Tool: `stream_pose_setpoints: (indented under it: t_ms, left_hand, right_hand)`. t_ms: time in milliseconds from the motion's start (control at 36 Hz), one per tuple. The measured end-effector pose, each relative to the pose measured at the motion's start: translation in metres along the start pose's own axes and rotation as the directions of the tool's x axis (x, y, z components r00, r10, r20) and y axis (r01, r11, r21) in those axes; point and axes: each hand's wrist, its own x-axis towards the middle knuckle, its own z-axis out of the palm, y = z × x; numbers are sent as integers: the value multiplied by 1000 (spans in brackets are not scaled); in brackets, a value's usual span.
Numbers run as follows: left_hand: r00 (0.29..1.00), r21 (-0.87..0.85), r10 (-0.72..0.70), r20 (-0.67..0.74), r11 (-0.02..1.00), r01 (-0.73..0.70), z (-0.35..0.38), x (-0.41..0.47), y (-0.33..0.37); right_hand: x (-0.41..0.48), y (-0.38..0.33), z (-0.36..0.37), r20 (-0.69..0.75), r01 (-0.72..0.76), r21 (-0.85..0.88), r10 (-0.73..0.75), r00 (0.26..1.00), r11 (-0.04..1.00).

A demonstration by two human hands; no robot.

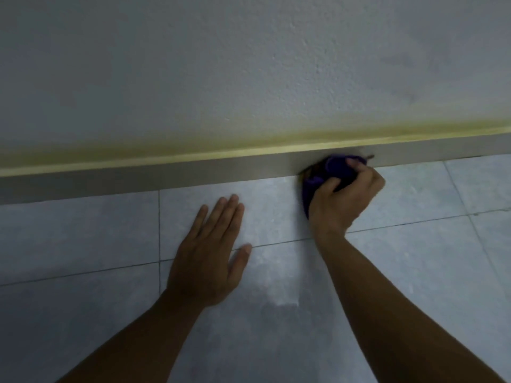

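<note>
1. The person was down low at the foot of the wall (249, 64). The step in hand looked to me like wiping the skirting board (138, 181) with a purple cloth (336, 164).
2. The right hand (343, 200) had its fingers curled tight round the cloth, bunching it into a wad. The wad was pressed against the face of the skirting, right where it met the floor tiles (414, 272).
3. The left hand (207, 261) lay flat on the tiles with its fingers straight and close together and the thumb out to the side. It held nothing and was a prop for balance, I judged.
4. The next move, to my eye, called for sliding the wad along the board with pressure kept into the corner. Something brownish showed at the cloth's edge, too blurred to make out.
5. The cloth looked soft and crumpled. The skirting was a smooth, flat grey strip with a pale yellow top edge.
6. The wall above was rough, pebbled plaster, with a yellowish-green stain (193, 150) running just over the board. The tiles were large, pale grey and mottled, parted by thin dark grout lines (159, 230).
</note>
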Motion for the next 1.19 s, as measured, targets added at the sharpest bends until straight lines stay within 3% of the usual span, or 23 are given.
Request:
stream_pose_setpoints:
  t_ms: [56, 111, 167, 194, 222, 278, 333, 444, 556, 639, 722, 889, 944, 1028, 1194]
  left_hand:
    - [1000, 3, 4, -1, 1000, -4, 0, 0, 0]
    - [1000, 5, 11, -5, 1000, -11, 1, 0, -1]
    - [1000, 5, 22, 0, 1000, -22, 2, 0, -3]
    - [1000, 2, 29, 1, 1000, -29, 3, 0, -3]
    - [1000, 0, 31, -1, 1000, -31, 4, 0, -4]
    - [1000, 0, 20, -13, 1000, -20, 3, 0, -3]
    - [1000, -7, 10, -21, 1000, -10, 1, 0, -2]
    - [1000, -13, 11, -20, 1000, -11, 0, 0, -1]
    - [1000, -7, -3, -9, 1000, 3, 0, 0, 1]
    - [1000, -4, 3, -11, 1000, -3, 0, 0, 0]
    - [1000, 5, 1, -8, 1000, -1, 0, -1, 1]
    - [1000, 5, 0, 18, 1000, 0, -1, 0, 0]
    - [1000, 26, 3, 25, 1000, -3, -1, 0, 0]
    - [1000, 9, -1, 27, 1000, 1, -1, 0, -1]
    - [1000, -1, 1, 10, 1000, -1, 0, 0, -1]
  right_hand:
    - [-20, -11, 6, 84, 80, 10, -81, 993, 997]
    - [-53, -20, 5, 311, 254, 31, -251, 917, 967]
    - [-84, -20, 2, 592, 502, 56, -433, 680, 863]
    - [-93, -17, 1, 691, 600, 74, -475, 545, 797]
    - [-95, -14, 2, 747, 656, 84, -483, 457, 750]
    - [-84, -8, 3, 791, 681, 71, -457, 407, 728]
    - [-67, -1, -6, 799, 684, 32, -430, 421, 729]
    - [-21, 29, -39, 721, 629, -204, -320, 615, 750]
    - [33, 56, -67, 598, 535, -552, -145, 789, 639]
    - [44, 47, -64, 535, 437, -660, -26, 844, 611]
    - [19, 27, -46, 597, 497, -650, -20, 802, 575]
    - [-64, -13, -19, 867, 834, -315, -220, 447, 453]
    - [-72, -17, -15, 907, 857, -259, -194, 374, 445]
    - [-59, -6, -24, 888, 807, -300, -161, 431, 510]
    - [8, 40, -55, 684, 618, -530, -138, 716, 581]
